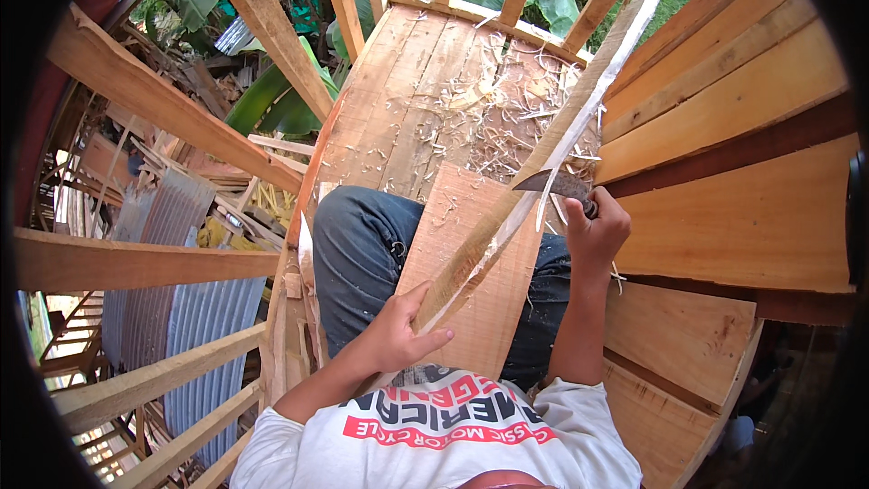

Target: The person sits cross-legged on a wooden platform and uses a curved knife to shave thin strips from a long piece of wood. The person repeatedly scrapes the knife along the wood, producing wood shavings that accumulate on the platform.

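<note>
A long wooden strip [561,131], brown on one side and pale where its edge is bare, slants from my lap up to the far right. My left hand [403,330] grips its near end, thumb along the pale side. In my right hand [597,226] is a knife [558,184] with a dark, curved blade, its fingers closed round the handle. The blade lies across the strip about midway, and a thin pale shaving [544,208] hangs beside it. Under the strip a flat board [453,217] rests across my legs.
Curled shavings litter the plank floor [398,100], mostly at the far right. Wooden rails [163,100] edge the floor on the left and far side. Wide boards form a wall [733,217] on the right. Corrugated sheets [204,335] and scrap wood lie beyond the left rails.
</note>
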A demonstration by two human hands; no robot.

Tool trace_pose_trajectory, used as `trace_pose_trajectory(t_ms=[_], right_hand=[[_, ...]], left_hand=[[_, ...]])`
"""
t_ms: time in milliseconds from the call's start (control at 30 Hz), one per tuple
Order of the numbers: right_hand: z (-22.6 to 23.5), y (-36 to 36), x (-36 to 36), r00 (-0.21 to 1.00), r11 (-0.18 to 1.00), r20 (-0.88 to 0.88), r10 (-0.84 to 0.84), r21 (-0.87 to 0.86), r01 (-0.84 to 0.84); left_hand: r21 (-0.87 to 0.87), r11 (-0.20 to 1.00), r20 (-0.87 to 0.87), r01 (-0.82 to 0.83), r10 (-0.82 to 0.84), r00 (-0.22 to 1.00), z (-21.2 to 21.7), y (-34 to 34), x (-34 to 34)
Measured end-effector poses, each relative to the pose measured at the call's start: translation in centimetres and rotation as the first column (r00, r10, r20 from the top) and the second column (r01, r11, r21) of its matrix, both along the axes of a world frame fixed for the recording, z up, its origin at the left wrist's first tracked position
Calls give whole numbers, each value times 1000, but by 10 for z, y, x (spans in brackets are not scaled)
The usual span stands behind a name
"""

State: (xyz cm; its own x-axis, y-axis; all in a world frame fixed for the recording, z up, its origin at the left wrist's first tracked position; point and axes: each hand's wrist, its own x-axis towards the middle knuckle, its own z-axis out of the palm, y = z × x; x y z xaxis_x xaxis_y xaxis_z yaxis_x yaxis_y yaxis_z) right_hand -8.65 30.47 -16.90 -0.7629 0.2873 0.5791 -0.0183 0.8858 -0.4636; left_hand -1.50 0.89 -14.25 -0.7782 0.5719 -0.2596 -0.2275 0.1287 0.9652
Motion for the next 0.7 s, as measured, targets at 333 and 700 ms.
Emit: trace_pose_trajectory(t_ms=[333,700], right_hand=[[-3,46,-21,954,955,88,-285,-59,291],[-56,86,-3,993,695,62,-99,-710,114]], left_hand=[[25,1000,44,0,-1,999,-15,0,9],[-53,991,129,121,-113,985,-14,1,9]])
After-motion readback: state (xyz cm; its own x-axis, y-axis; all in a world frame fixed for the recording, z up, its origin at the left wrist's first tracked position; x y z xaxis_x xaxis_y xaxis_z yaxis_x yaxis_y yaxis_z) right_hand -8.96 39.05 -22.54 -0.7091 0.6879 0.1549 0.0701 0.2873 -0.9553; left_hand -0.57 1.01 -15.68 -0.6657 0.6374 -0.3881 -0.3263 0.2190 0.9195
